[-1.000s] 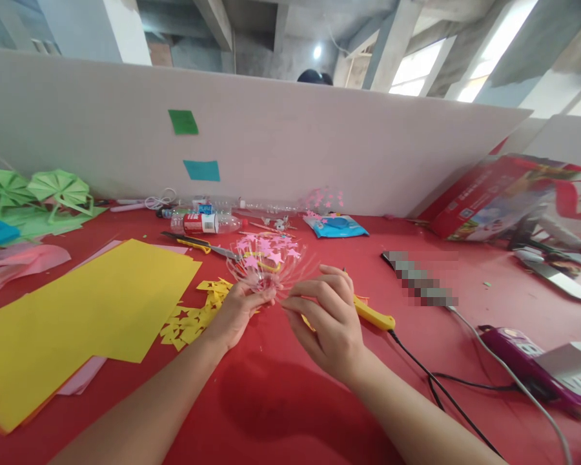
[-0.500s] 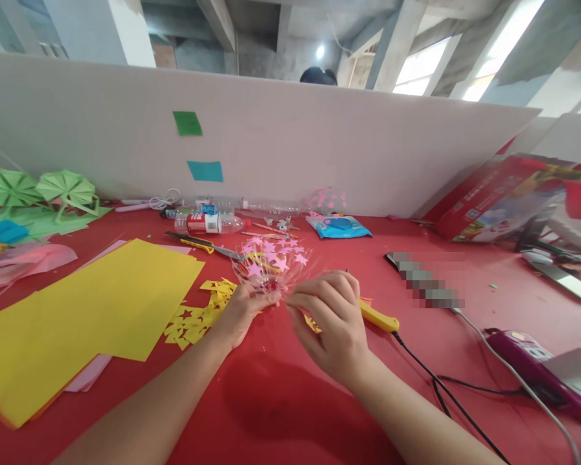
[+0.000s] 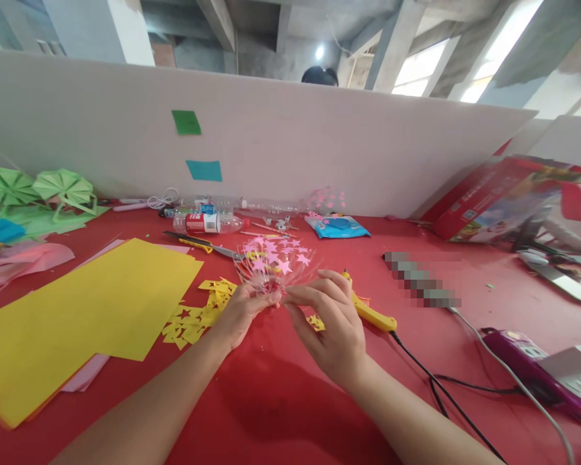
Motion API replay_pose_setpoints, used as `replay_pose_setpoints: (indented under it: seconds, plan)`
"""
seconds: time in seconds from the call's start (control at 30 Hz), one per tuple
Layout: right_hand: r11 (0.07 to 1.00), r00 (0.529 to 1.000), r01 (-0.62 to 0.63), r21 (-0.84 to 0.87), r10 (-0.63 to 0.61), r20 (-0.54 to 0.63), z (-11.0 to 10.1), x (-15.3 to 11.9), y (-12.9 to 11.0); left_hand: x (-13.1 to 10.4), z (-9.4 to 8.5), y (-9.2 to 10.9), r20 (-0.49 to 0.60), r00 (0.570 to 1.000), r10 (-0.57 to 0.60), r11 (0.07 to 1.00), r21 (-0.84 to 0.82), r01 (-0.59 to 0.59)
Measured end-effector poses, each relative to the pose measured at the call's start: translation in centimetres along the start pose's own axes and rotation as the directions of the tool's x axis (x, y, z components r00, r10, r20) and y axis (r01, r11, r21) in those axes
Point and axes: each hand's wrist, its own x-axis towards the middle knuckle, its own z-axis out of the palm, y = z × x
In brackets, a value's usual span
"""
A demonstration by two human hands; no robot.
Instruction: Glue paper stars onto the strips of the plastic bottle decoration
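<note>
My left hand (image 3: 244, 313) is closed around the lower end of a clear plastic bottle cut into thin strips (image 3: 272, 279), upright above the table. Pink paper stars (image 3: 270, 247) sit on the tips of its fanned-out strips. At its right side my right hand (image 3: 332, 320) has thumb and forefinger brought together by the strips; what lies between them is too small to make out. Its other fingers are curled loosely. Yellow star-punched paper scraps (image 3: 193, 323) lie left of my left hand. Behind my right hand rests a yellow hot glue gun (image 3: 375, 316) with a black cord.
Yellow paper sheets (image 3: 101, 300) cover the left. A knife (image 3: 225, 250), a red-labelled bottle (image 3: 206, 223), a blue wipes pack (image 3: 339, 226) and another starred bottle piece (image 3: 325, 199) lie behind. At right are a blurred-out phone (image 3: 419, 279), a purple package (image 3: 527, 361) and a red box (image 3: 489, 194).
My right hand's upper fingers have shifted slightly left and lifted apart a little, uncovering more of the glue gun. The starred bottle piece has turned slightly in my left hand.
</note>
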Motion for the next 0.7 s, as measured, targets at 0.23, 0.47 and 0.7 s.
replay_pose_setpoints:
  seconds: [0.23,0.47,0.7]
  plan:
    - [1.000,1.000,-0.007,0.003,0.007,-0.026,-0.09,0.04,0.07,-0.10,0.18,0.14,-0.010,1.000,-0.016,1.000,0.004,0.016]
    - [0.999,0.999,-0.034,0.013,0.034,0.006,-0.15,0.13,-0.16,0.02,-0.21,0.00,-0.034,0.999,-0.017,1.000,0.004,0.017]
    - [0.997,0.997,-0.073,0.026,0.073,0.006,-0.02,0.12,-0.32,-0.08,-0.25,-0.07,-0.054,0.998,-0.025,1.000,-0.021,0.024]
